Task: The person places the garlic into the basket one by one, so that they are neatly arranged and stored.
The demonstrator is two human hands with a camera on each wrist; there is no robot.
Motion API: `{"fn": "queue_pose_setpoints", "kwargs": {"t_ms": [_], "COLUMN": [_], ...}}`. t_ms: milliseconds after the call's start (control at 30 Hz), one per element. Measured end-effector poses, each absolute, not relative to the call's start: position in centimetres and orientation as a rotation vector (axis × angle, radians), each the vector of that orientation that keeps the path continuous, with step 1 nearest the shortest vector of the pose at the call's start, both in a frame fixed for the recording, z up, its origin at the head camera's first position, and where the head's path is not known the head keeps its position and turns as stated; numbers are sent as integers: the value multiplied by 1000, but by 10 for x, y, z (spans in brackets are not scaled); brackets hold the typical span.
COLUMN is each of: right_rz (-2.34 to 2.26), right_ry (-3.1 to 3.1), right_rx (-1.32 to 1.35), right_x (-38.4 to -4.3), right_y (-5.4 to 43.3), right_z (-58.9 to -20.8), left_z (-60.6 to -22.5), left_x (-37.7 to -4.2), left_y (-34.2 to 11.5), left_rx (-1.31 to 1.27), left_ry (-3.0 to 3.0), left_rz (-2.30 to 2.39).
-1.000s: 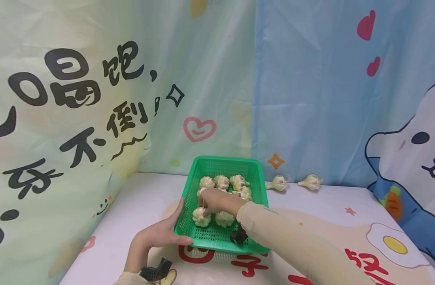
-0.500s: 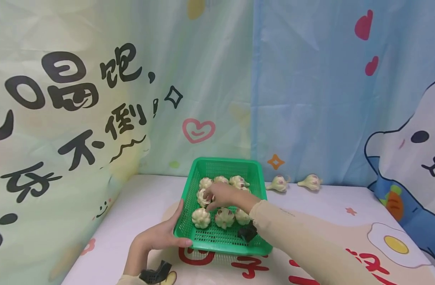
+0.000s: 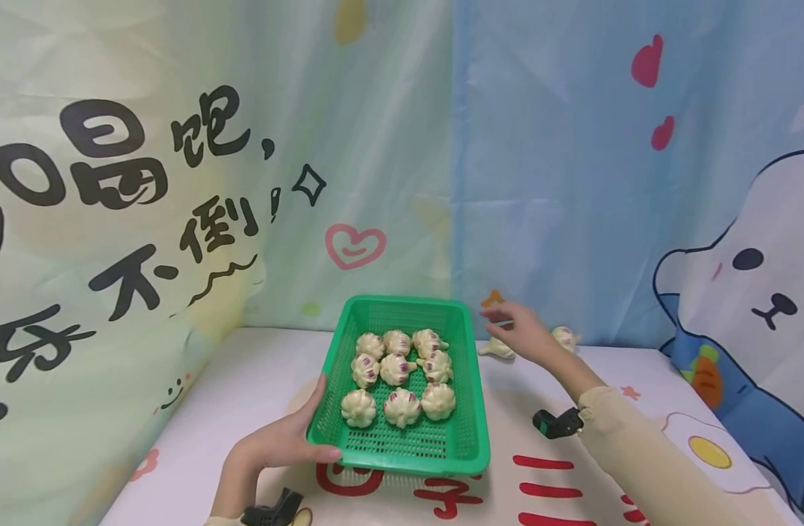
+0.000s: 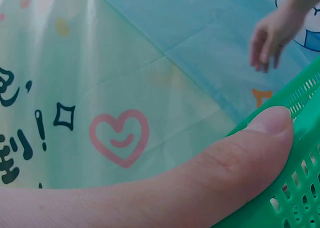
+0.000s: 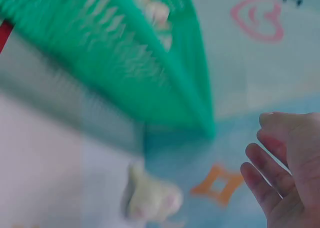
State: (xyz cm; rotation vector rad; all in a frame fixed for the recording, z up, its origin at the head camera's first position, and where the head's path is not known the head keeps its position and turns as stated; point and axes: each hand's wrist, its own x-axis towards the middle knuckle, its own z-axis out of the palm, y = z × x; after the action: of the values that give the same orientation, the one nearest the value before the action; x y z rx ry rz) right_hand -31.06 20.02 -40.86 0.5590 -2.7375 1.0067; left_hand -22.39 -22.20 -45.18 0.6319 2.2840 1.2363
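A green plastic basket (image 3: 415,462) stands mid-table with several white garlic bulbs (image 3: 402,406) inside, laid out roughly in rows. At its near left corner my left hand (image 3: 280,438) holds it; the left wrist view shows the thumb (image 4: 250,148) over the rim, and the other fingers are mostly hidden. My right hand (image 3: 520,332) hovers right of the basket, fingers loosely bent and holding nothing. Just below it in the head view is a garlic bulb (image 3: 497,349), partly covered by the hand; the right wrist view shows this bulb (image 5: 152,198) blurred.
Another garlic bulb (image 3: 564,337) lies farther right at the back of the table, partly behind the right forearm. A printed cloth backdrop (image 3: 389,146) rises behind the table (image 3: 264,365), and printed cloth also hangs at the left.
My right hand has left the basket, moving right and up to above the outside bulb. The bulbs it was covering now show. My left hand stays at the basket's corner.
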Motion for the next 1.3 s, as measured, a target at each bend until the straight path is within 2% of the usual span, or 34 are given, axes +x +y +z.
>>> {"fn": "queue_pose_setpoints", "kwargs": {"t_ms": [233, 433, 767, 1300], "right_rz": [882, 730, 474, 238], "right_ry": [-2748, -2789, -2933, -2997], "right_rx": [480, 515, 683, 824], "right_x": [-317, -326, -350, -368], "right_y": [242, 260, 268, 259], "right_z": [-458, -480, -484, -480], "left_z": [-457, -462, -458, -453], "left_x": [-220, -219, -225, -227], "left_y": [-228, -227, -221, -228], "left_rx": [646, 648, 703, 683], "left_ry": [2262, 2252, 2274, 2328], "left_rz": [1267, 1276, 1247, 1202]}}
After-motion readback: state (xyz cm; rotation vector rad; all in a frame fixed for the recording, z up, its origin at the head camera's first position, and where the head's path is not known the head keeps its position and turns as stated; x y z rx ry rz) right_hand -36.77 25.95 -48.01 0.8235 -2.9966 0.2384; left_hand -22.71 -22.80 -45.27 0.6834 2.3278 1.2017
